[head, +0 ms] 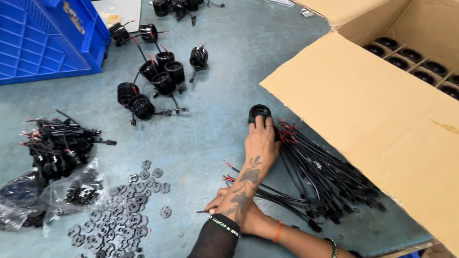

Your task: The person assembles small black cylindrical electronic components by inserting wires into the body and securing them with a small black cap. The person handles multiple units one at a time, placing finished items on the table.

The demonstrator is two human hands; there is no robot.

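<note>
Fingers of the left hand point(260, 143) grip a black round housing point(258, 113) on the bench point(229, 67), just beside a bundle of black wires point(325, 177). Beneath the crossed forearm, the right hand point(251, 217) pinches a thin wire point(203, 211); the cardboard box point(363, 110) lies beyond.

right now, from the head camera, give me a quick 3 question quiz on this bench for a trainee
1. True or false: the left hand holds a black round housing.
2. What lies beside and under that hand? a) a bundle of black wires with red ends b) a roll of tape c) a pile of screws
3. Where is the right hand?

Key: 1 true. 2 a. 3 Crossed under the left forearm, by the near ends of the wires on the table.
</note>
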